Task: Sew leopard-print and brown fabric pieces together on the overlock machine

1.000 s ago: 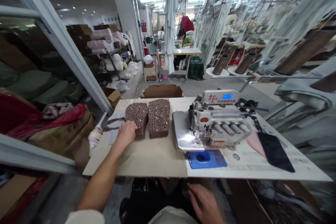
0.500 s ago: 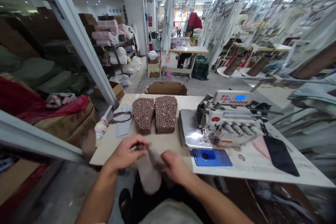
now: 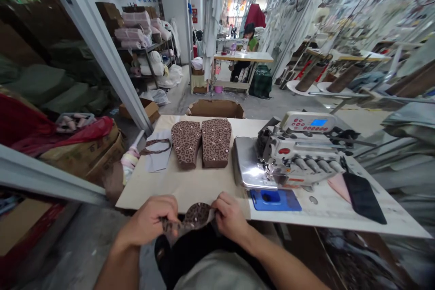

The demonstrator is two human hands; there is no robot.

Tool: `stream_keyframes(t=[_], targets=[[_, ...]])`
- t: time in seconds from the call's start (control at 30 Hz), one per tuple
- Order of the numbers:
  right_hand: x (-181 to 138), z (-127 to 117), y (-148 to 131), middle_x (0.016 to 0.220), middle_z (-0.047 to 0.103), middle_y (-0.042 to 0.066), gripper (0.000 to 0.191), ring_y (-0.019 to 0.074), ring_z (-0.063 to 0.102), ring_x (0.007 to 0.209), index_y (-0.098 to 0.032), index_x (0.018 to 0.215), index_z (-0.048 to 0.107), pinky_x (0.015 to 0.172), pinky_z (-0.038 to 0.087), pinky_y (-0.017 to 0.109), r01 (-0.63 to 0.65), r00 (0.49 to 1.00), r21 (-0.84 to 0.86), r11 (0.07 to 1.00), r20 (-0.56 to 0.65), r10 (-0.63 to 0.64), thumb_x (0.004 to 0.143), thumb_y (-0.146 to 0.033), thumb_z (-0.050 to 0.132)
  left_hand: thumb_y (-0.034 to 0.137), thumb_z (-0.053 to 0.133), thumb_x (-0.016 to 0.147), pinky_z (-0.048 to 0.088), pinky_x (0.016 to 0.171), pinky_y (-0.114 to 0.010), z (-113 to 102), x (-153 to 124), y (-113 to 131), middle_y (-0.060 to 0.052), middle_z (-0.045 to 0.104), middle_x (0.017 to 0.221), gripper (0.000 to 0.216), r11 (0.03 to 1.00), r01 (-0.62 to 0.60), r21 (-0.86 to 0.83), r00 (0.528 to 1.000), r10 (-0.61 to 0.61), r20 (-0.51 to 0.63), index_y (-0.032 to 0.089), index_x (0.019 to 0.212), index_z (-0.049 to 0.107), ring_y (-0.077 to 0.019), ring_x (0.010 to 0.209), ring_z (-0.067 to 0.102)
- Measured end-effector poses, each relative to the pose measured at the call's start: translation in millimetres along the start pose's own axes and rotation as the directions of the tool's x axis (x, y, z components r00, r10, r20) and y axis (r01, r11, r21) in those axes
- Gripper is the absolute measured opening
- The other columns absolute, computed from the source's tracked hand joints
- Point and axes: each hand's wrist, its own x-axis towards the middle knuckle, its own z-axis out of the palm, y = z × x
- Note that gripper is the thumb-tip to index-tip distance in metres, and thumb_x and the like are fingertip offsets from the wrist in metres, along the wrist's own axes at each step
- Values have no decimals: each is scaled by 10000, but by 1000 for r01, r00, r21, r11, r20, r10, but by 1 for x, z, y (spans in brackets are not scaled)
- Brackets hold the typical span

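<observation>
Between my two hands, just off the table's front edge, is a leopard-print fabric piece [image 3: 199,213], its paler underside partly showing. My left hand [image 3: 152,219] is closed on its left end, and my right hand [image 3: 229,217] pinches its right end. Beyond them on the table lie two stacks of leopard-print cut pieces, a left stack [image 3: 186,144] and a right stack [image 3: 216,142], side by side. A brown fabric loop [image 3: 158,146] rests on pale paper [image 3: 158,161] at their left.
An overlock sewing machine [image 3: 299,158] stands on the table's right half, with a blue plate [image 3: 277,200] before it. A black flat piece [image 3: 363,197] lies farther right. Behind the table is an open cardboard box [image 3: 215,108]. A metal post [image 3: 112,54] rises at left. Another person sits farther back.
The fabric piece has turned from showing its plain pale side to showing leopard print, and is now stretched sideways. My left hand has moved lower; my view has shifted slightly.
</observation>
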Motion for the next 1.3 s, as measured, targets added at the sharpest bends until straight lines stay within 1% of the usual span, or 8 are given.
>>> stream_keyframes(t=[0.27, 0.37, 0.47, 0.57, 0.63, 0.7, 1.03, 1.3], targets=[[-2, -11, -15, 710, 597, 30, 422, 208, 577, 744, -205, 828, 678, 607, 398, 284, 22, 989, 101, 995, 146, -37, 535, 10, 465, 732, 727, 769, 313, 514, -269, -3, -11, -8, 20, 439, 508, 674, 995, -1, -103, 990, 16, 142, 207, 542, 371, -121, 508, 423], [-2, -6, -12, 692, 605, 22, 407, 201, 568, 717, -200, 822, 674, 614, 385, 282, 82, 975, 76, 994, 199, -96, 536, 11, 475, 766, 654, 801, 302, 487, -249, -9, -11, -15, 20, 457, 519, 668, 996, 13, -93, 989, 1, 146, 191, 552, 423, -105, 496, 420], [24, -17, -1, 644, 578, 6, 309, 178, 520, 662, -197, 750, 636, 608, 339, 279, 195, 958, -50, 980, 222, -179, 630, 49, 493, 604, 570, 978, 387, 542, -230, -24, 6, -19, -6, 565, 592, 568, 995, 37, 97, 972, -58, 228, 169, 612, 575, -117, 561, 526], [72, -46, 15, 634, 553, 16, 270, 187, 450, 663, -200, 692, 586, 642, 301, 313, 218, 976, -370, 903, 90, -199, 811, 31, 515, 362, 545, 1029, 485, 710, -257, -39, 35, -29, -41, 698, 793, 328, 879, 82, 470, 996, -81, -23, 183, 822, 726, -166, 760, 639], [98, -65, 23, 632, 527, 20, 309, 198, 425, 682, -208, 670, 559, 663, 289, 328, 127, 978, -529, 839, -76, -196, 879, 10, 495, 229, 547, 991, 519, 835, -314, -41, 51, -42, -69, 743, 967, 223, 760, 121, 639, 972, 41, -233, 200, 983, 768, -205, 910, 663], [104, -73, 24, 636, 504, 24, 339, 208, 416, 702, -217, 649, 533, 684, 290, 339, 82, 965, -599, 796, -154, -214, 909, -7, 476, 130, 544, 929, 534, 912, -361, -36, 58, -60, -85, 745, 1063, 274, 693, 120, 711, 935, 162, -315, 206, 1046, 780, -226, 999, 664], [-5, -3, 12, 768, 632, 62, 198, 250, 489, 835, -209, 769, 605, 758, 325, 361, 46, 975, -529, 847, 209, 77, 865, -42, 651, 7, 545, 807, 550, 900, -398, 6, -1, -130, -68, 766, 1057, 368, 636, 78, 768, 973, 119, -197, 237, 932, 804, -238, 1016, 669], [-44, -55, 39, 710, 644, 58, 236, 240, 531, 764, -210, 753, 589, 712, 325, 339, -186, 951, -546, 817, 109, 289, 728, 24, 567, -13, 516, 754, 545, 835, -395, 7, -7, -112, -60, 774, 1004, 388, 560, 172, 810, 975, 19, -220, 242, 847, 794, -251, 969, 682]])
